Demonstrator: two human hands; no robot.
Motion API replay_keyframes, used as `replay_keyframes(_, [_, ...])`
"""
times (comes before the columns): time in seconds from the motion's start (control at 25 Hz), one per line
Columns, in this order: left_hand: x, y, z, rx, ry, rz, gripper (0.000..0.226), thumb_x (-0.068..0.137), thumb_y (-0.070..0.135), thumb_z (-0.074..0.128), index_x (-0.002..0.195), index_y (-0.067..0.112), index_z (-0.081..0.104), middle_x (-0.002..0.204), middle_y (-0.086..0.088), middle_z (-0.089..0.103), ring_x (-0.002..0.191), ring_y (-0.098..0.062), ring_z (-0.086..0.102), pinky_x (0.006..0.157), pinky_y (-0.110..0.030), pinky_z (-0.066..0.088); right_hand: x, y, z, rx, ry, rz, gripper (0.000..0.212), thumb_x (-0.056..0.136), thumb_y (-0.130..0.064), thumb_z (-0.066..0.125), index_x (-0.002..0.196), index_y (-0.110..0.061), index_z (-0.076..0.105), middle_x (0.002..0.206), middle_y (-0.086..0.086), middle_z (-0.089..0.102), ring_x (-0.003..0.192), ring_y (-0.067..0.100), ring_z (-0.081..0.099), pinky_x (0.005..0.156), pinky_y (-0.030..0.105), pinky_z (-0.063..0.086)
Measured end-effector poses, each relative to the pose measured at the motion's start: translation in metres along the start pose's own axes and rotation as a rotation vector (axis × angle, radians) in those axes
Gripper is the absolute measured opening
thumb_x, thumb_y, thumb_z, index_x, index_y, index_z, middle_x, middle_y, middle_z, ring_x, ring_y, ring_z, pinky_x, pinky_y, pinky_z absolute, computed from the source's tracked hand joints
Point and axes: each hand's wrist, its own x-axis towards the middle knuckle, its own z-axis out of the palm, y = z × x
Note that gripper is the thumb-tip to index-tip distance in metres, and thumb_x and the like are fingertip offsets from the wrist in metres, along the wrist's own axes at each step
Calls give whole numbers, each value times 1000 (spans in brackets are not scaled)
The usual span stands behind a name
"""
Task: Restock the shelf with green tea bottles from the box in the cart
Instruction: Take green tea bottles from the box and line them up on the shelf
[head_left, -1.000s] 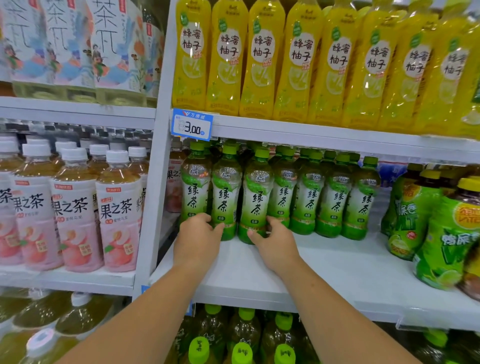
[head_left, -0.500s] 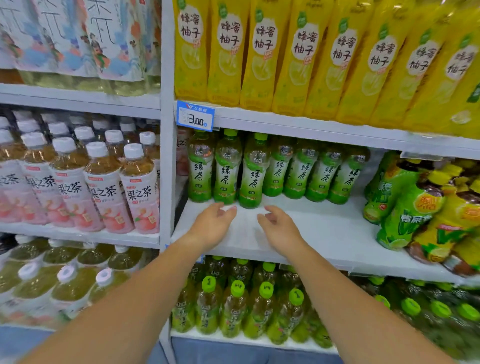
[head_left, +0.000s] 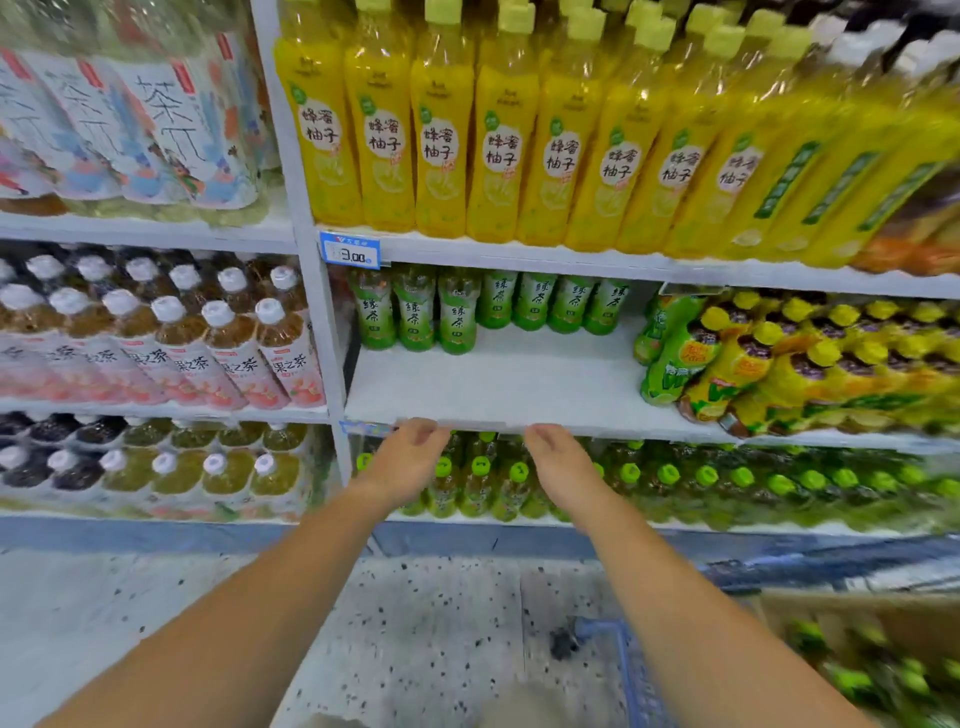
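Note:
Several green tea bottles (head_left: 457, 317) stand in a row at the back left of the middle white shelf (head_left: 519, 384), whose front part is bare. My left hand (head_left: 410, 460) and my right hand (head_left: 558, 462) hover side by side just below the shelf's front edge, fingers relaxed, holding nothing and touching no bottle. At the bottom right, blurred, a brown cardboard box (head_left: 852, 618) with green-capped bottles (head_left: 883, 675) sits in a blue cart (head_left: 628, 670).
Yellow honey-pomelo bottles (head_left: 498, 140) fill the shelf above. Green and yellow drink bottles (head_left: 753, 358) crowd the shelf's right side. Peach tea bottles (head_left: 208, 353) stand in the left bay. Green-capped bottles (head_left: 665, 478) fill the shelf below. Speckled floor (head_left: 415, 623) lies underfoot.
Both hands let go of the green tea bottles and drew back from the shelf to below its front edge. The view pulled away and tilted down, bringing the floor and cart into sight.

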Motion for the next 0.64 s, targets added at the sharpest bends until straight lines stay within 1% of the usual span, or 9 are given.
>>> replay_keyframes(0.04, [-16, 8, 1, -23, -5, -9, 53, 102, 50, 43, 141, 15, 49, 142, -4, 53, 115, -18, 53, 97, -33, 41, -18, -1, -8, 16, -13, 15, 48, 104, -38, 44, 144, -12, 45, 138, 1, 53, 116, 16, 51, 94, 26, 36])
replay_keyframes(0.12, [-49, 25, 1, -23, -26, -34, 53, 102, 51, 41, 141, 16, 48, 141, -4, 54, 121, -23, 53, 101, -37, 42, -54, -5, -24, 4, -33, 38, 51, 104, -38, 43, 149, -13, 40, 143, 5, 51, 118, 16, 50, 93, 24, 34])
replay_keyframes(0.16, [-65, 35, 2, -9, -31, -41, 54, 102, 51, 41, 142, 16, 49, 141, -4, 54, 124, -23, 52, 101, -36, 41, -73, -7, -33, -11, -25, 45, 52, 105, -38, 42, 150, -13, 38, 146, 5, 48, 124, 18, 49, 94, 23, 32])
replay_keyframes(0.24, [-93, 53, 5, -33, -31, -42, 53, 102, 51, 42, 142, 17, 50, 141, -2, 53, 123, -21, 51, 100, -35, 40, -106, -8, -45, -20, -9, 56, 51, 105, -38, 40, 150, -14, 38, 150, 3, 44, 135, 20, 43, 97, 23, 30])
replay_keyframes(0.32, [-114, 69, 10, -87, -70, -54, 52, 102, 51, 42, 142, 18, 50, 139, 0, 53, 122, -20, 50, 100, -35, 39, -134, -1, -54, -1, 43, 101, 50, 105, -40, 40, 149, -16, 40, 152, 3, 43, 137, 21, 43, 104, 29, 33])
replay_keyframes(0.4, [-134, 76, 20, -107, -136, -25, 51, 101, 51, 43, 141, 20, 50, 135, 3, 53, 119, -17, 49, 101, -36, 39, -167, 10, -62, 15, 94, 136, 51, 104, -42, 40, 149, -18, 39, 152, 2, 43, 136, 21, 43, 105, 33, 34])
replay_keyframes(0.52, [-155, 84, 38, -120, -219, 9, 46, 102, 49, 42, 137, 22, 51, 129, 4, 53, 114, -17, 49, 102, -41, 42, -212, 25, -73, 21, 195, 203, 51, 105, -43, 39, 150, -19, 38, 151, 2, 44, 132, 21, 46, 97, 30, 37])
replay_keyframes(0.56, [-163, 86, 48, -115, -261, 13, 44, 102, 48, 42, 136, 22, 52, 128, 4, 52, 113, -17, 49, 100, -41, 42, -229, 31, -76, 28, 236, 228, 50, 105, -41, 39, 150, -18, 38, 150, 2, 44, 131, 20, 46, 95, 29, 36])
replay_keyframes(0.64, [-177, 83, 68, -95, -325, 28, 43, 102, 47, 42, 136, 22, 52, 127, 5, 51, 111, -16, 48, 94, -38, 41, -259, 46, -82, 34, 291, 264, 51, 105, -40, 39, 150, -16, 37, 150, 2, 43, 134, 20, 44, 97, 27, 33])
